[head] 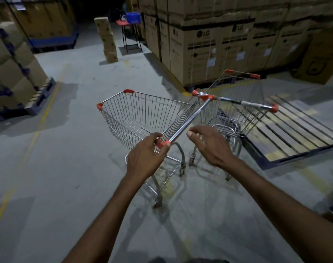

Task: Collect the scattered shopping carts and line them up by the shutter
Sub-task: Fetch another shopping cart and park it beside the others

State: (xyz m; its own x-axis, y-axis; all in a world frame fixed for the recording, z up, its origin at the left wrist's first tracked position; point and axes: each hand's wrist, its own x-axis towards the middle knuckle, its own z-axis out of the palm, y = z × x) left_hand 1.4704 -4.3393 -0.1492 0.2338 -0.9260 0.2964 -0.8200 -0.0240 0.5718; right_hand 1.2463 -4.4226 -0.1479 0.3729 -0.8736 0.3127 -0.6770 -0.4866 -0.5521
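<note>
Nearest, the left hand (146, 156) grips the orange end of the handle bar (188, 120) of the first cart (143, 112), while the right hand (211, 147) hovers just right of the bar, fingers loosely curled and holding nothing. That cart stands on the concrete floor (67, 168), close against a second cart (236, 112) on its right, which sits beside a wooden pallet (298, 133). Farther back, tall cardboard boxes (228, 44) line the right.

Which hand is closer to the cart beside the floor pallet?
Right. The right hand hovers open just before that cart; the left hand grips the other cart's handle end, farther off.
</note>
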